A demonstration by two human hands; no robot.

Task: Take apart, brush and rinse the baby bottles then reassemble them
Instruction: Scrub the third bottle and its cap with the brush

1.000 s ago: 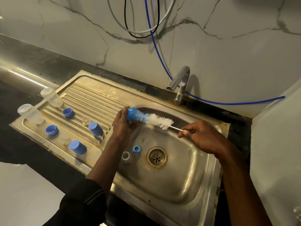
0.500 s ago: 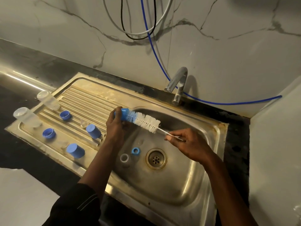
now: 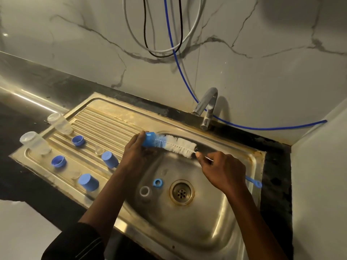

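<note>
The brush (image 3: 178,146) lies above the sink (image 3: 206,231), its long axis running from upper left to lower right, with the bristle tip inside a blue cap (image 3: 149,139). The left hand (image 3: 135,152) has its grip round the cap. The right hand (image 3: 223,171), knuckles up, pinches the wire stem just behind the bristles.

The sink (image 3: 202,228) is brushed metal, dulled and yellow-stained, with a ridged drainboard (image 3: 105,126); the tap (image 3: 206,104) is shinier polished metal. The caps (image 3: 88,182) are smooth matt blue plastic, the bottles (image 3: 60,123) clear plastic, and the brush (image 3: 180,146) has soft white bristles. The wall (image 3: 262,72) is glossy veined stone.
</note>
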